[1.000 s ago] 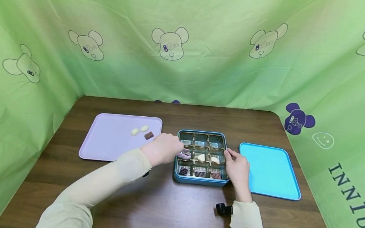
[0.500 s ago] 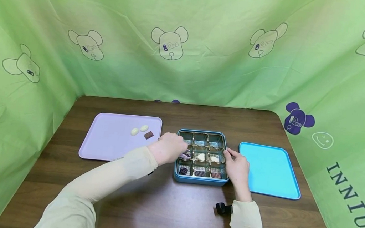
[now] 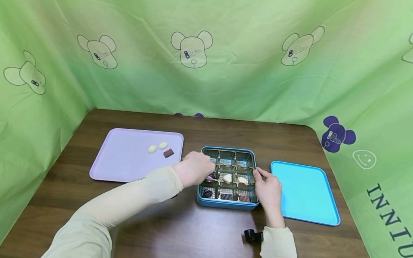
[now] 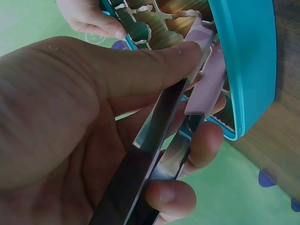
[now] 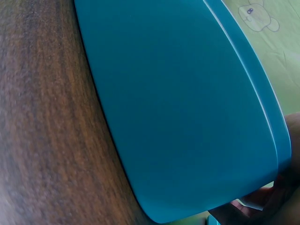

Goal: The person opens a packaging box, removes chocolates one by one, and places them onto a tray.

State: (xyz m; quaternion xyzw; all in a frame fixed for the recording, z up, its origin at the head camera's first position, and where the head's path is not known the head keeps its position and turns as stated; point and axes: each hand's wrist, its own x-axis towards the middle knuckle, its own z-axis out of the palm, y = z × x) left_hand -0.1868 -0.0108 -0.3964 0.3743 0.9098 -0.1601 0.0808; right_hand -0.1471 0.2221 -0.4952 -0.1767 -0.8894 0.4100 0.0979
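- The left hand [image 3: 195,169] is closed round a pair of tongs [image 4: 165,117], thumb on one arm, bent fingers on the other.
- The tongs' pink tips [image 4: 208,89] reach into the left compartment of the middle row of a blue box [image 3: 227,204]; what lies between them is too hidden to tell.
- The right hand [image 3: 268,191] has its fingers bent and grips the box's right rim.
- The box stands between the left and right edges of the tabletop [image 3: 183,240], somewhat nearer the right.
- Two white ovals [image 3: 163,145] and a brown block [image 3: 168,153] lie on the lilac tray [image 3: 124,155], towards the tabletop's far left corner.
- Compared with a second ago, the left hand sits slightly further right, covering more of the tongs' tips; the right hand and box keep their places.
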